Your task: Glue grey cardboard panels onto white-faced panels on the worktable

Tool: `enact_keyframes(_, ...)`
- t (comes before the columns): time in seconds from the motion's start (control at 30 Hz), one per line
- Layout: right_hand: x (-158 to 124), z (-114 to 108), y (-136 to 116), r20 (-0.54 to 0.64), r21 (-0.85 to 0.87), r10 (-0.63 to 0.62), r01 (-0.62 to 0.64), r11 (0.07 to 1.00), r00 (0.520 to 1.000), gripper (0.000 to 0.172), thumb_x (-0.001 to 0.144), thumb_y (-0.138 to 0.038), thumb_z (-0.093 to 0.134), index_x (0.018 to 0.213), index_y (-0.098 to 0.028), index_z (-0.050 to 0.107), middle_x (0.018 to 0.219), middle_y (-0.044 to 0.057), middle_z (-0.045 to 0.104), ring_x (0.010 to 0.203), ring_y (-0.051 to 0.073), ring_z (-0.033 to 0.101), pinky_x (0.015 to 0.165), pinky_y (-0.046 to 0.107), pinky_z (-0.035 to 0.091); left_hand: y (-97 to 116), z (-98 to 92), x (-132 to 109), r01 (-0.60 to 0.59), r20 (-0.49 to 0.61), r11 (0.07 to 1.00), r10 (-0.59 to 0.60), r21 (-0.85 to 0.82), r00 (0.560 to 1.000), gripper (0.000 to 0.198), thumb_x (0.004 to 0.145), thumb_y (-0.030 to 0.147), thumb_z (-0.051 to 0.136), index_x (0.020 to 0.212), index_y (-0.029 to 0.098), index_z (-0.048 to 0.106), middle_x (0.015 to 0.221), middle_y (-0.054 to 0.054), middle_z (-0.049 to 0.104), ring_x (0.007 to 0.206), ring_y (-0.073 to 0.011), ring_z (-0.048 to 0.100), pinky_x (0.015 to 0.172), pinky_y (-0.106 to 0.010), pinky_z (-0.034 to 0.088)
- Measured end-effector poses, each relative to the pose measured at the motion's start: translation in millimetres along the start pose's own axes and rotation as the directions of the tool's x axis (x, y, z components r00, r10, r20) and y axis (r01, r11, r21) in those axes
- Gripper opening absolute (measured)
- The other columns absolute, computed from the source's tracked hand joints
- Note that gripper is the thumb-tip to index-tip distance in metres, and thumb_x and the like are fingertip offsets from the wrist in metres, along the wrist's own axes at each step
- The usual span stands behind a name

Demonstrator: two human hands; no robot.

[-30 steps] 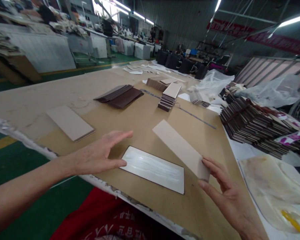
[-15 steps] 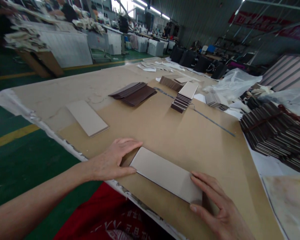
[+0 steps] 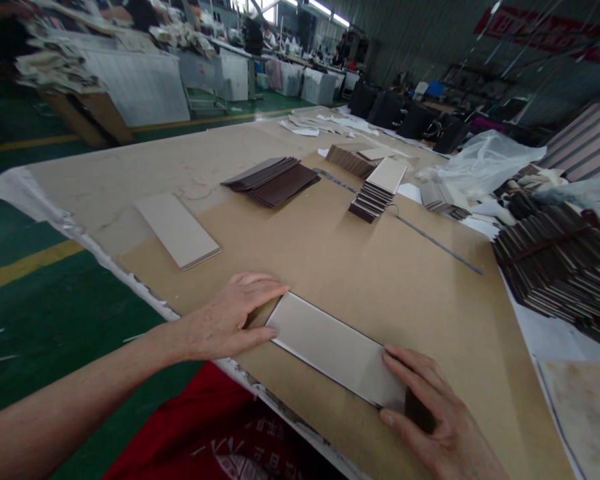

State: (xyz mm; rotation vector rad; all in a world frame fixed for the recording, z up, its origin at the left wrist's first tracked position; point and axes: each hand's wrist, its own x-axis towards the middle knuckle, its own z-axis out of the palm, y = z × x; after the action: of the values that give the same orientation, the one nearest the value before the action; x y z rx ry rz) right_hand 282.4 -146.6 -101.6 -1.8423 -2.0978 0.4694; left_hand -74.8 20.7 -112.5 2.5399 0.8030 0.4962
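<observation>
Holds the board [image 3: 337,350] flat on the near side of the surface [image 3: 285,240] in left grip [image 3: 227,319] and right grip [image 3: 450,420], both closed about its short ends, a sound place to take something probably light, stiff and slippery.

Front beige panel [image 3: 335,353] is smooth and matt, looks like card; beige pieces at left [image 3: 177,230] look the same. Dark brown sheets [image 3: 283,189]: smooth, low sheen. Tan tabletop [image 3: 300,247]: smooth, board-like. Translucent plastic film [image 3: 495,163]: crinkled, glossy. Red garment [image 3: 180,427]: matt cloth.
</observation>
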Motion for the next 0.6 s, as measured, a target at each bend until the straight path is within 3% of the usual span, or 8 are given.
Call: enact_keyframes(0.6,4.0,-2.6,0.6,0.058,0.035,0.025,-0.027,0.999,0.998,0.051,0.09,-0.04,0.067,0.14,-0.036,0.058,0.149,0.003,0.052,0.139,0.034,0.044,0.114,0.063,0.038,4.4,-2.5,5.2,-0.032,0.031,0.999,0.031,0.008,0.999,0.056,0.094,0.045,0.059,0.144,0.025,0.046,0.142,-0.011,0.056,0.133,-0.0313,0.048,0.11,-0.052,0.037)
